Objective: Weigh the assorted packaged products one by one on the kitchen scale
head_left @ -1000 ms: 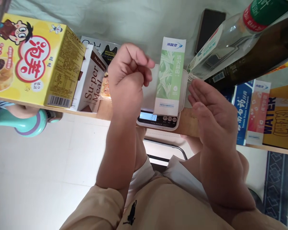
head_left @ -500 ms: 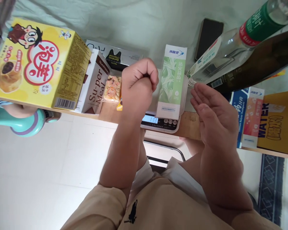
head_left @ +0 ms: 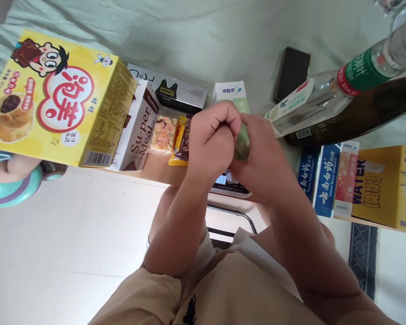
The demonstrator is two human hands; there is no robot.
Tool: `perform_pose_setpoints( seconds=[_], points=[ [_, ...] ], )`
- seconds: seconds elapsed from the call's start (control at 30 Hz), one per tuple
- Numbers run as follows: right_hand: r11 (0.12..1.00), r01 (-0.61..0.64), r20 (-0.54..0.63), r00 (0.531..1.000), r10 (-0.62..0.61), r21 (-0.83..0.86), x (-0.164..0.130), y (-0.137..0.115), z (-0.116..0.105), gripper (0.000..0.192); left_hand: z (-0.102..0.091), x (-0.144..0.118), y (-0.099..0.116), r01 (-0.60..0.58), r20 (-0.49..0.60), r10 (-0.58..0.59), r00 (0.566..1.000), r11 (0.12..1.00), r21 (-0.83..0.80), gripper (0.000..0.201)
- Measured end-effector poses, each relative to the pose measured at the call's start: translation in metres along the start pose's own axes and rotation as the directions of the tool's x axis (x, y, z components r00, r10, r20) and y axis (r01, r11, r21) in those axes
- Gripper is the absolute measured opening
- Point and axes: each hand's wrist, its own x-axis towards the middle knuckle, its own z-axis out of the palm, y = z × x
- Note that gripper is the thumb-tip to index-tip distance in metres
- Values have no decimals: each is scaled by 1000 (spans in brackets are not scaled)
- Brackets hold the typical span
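Observation:
A green-and-white toothpaste box [head_left: 230, 92] stands out above my two hands, over a kitchen scale [head_left: 237, 187] with a lit display. My right hand [head_left: 262, 158] is closed around the box from the right side, and a shaded strip of green shows between thumb and forefinger. My left hand [head_left: 214, 140] is curled into a fist in front of the box, close against the right hand. Whatever may be inside that fist is hidden. Left of it lie a brown-and-yellow snack packet [head_left: 182, 140] and a clear-wrapped snack [head_left: 163, 135].
On the left are a yellow snack box [head_left: 64, 99], a Su-per Meal box [head_left: 137, 131] and a silver-black box [head_left: 179, 95]. A phone [head_left: 292, 74], clear bottle [head_left: 338, 85], dark bottle [head_left: 365, 110], blue toothpaste boxes [head_left: 328, 180] and a yellow carton [head_left: 375, 189] occupy the right.
My right hand has moved left from beside the toothpaste box and closed on it. The box has shifted left over the scale. My left fist stays closed, now nearer the right hand.

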Motion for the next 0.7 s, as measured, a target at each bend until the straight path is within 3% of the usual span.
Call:
perform_pose_setpoints(
  seconds=[0.07, 0.17, 0.27, 0.4, 0.53, 0.63, 0.7],
  points=[
    [998, -24, 12, 1000, 24, -60, 1, 0, 3, 63, -2, 0, 2, -3, -30, 2, 1000, 999, -38, 39],
    [996, -22, -71, 997, 16, -84, 3, 3, -2, 67, -8, -1, 5, 3, -65, -8, 998, 997, -75, 38],
    [993, 86, -150, 984, -98, -83, 13, -3, -16, 60, -15, -2, 9, -7, -103, -3, 995, 995, -95, 36],
    [954, 204, -154, 958, -241, -222, 50, -37, -30, 53, -21, -1, 12, -35, -157, 12, 988, 989, -142, 33],
    [872, 294, -6, 947, -322, -390, 103, -73, -18, 58, -27, 1, 12, -7, -182, -35, 983, 974, -224, 29],
    [862, 334, 151, 942, -299, -381, 130, -85, 0, 65, -31, 5, 15, 2, -193, -62, 979, 955, -296, 28],
    [867, 353, 231, 930, -285, -352, 140, -89, 12, 68, -32, 8, 19, 47, -239, -142, 961, 931, -362, 27]
  ],
)
